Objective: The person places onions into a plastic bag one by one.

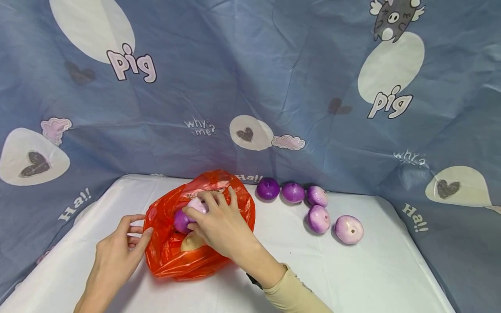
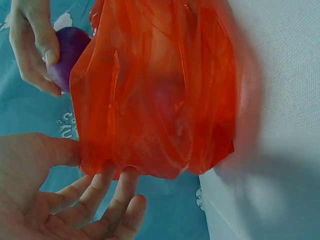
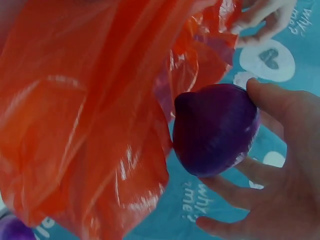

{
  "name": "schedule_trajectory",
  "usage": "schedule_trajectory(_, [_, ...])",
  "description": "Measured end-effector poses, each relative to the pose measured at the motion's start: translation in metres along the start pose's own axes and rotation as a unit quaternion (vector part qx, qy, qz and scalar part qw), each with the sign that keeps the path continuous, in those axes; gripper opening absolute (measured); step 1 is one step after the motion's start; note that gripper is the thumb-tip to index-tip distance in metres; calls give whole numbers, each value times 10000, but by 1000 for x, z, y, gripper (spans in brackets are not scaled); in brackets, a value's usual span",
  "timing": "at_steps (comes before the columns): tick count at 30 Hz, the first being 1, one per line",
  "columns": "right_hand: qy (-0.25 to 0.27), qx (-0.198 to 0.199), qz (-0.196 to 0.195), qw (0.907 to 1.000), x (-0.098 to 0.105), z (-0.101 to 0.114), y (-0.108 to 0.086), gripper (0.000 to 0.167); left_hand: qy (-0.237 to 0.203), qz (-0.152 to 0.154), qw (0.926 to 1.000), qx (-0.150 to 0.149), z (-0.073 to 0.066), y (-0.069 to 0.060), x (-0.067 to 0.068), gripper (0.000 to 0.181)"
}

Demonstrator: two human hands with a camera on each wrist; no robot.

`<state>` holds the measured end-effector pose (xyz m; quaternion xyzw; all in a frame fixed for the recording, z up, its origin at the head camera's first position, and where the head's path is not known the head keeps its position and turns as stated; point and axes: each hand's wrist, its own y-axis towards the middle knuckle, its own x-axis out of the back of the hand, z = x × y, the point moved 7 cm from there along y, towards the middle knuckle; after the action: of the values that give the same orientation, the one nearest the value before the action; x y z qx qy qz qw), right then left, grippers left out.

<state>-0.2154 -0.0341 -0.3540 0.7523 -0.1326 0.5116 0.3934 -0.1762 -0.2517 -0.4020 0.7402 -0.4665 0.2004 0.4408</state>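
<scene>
Head view: illumination is bright, diffuse and fairly even. The table (image 1: 391, 269) reads pale, with soft shadows toward the near side of the bag (image 1: 199, 266). Glare streaks mark the bag's plastic; small highlights sit on the onions (image 1: 293, 193). Folds in the backdrop (image 1: 313, 65) show as gentle tonal bands; its lettering (image 1: 131, 63) is legible. Left wrist view: dimmer, with a teal cast on the backdrop. A red-tinted, soft-edged shadow lies on the table right of the bag. Right wrist view: dark overall — the held onion (image 3: 215, 130) is deeply shaded, bright reflections streak the bag, and fine detail is soft.
</scene>
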Motion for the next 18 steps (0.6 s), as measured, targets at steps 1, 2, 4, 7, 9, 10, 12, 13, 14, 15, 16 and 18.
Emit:
schedule_trajectory(1, [-26,30,-11,10000,-2,2,2,35,16,13,10000,7,0,0,0,34])
schedule_trajectory(2, [-35,60,-16,10000,-4,4,3,34,31,27,10000,14,1,-1,0,34])
schedule_trajectory(4, [-51,98,1,9999,-9,8,6,32,75,65,9999,37,2,-2,0,34])
schedule_trajectory(7, [-70,113,83,9999,-17,12,8,29,135,136,9998,90,3,-3,0,35])
schedule_trajectory(9, [-92,101,125,9998,-22,13,8,29,147,164,9997,119,3,-3,0,35])
schedule_trajectory(10, [-121,87,142,9998,-23,14,7,28,140,169,9997,125,3,-3,0,35])
schedule_trajectory(12, [-180,46,148,9997,-25,13,7,28,119,163,9997,120,2,-2,0,35])
schedule_trajectory(13, [-209,37,142,9997,-26,13,8,29,98,151,9998,117,2,-2,0,35])
schedule_trajectory(14, [-229,28,136,9996,-26,13,8,29,84,127,9998,101,1,-2,0,35])
schedule_trajectory(15, [-233,19,130,9996,-26,12,8,28,68,109,9999,92,1,-2,1,35])
schedule_trajectory(16, [-251,20,119,9996,-27,12,9,28,62,87,9999,77,1,-1,1,35])
schedule_trajectory(18, [-243,33,124,9996,-28,12,9,28,50,57,10000,62,0,-2,1,35])
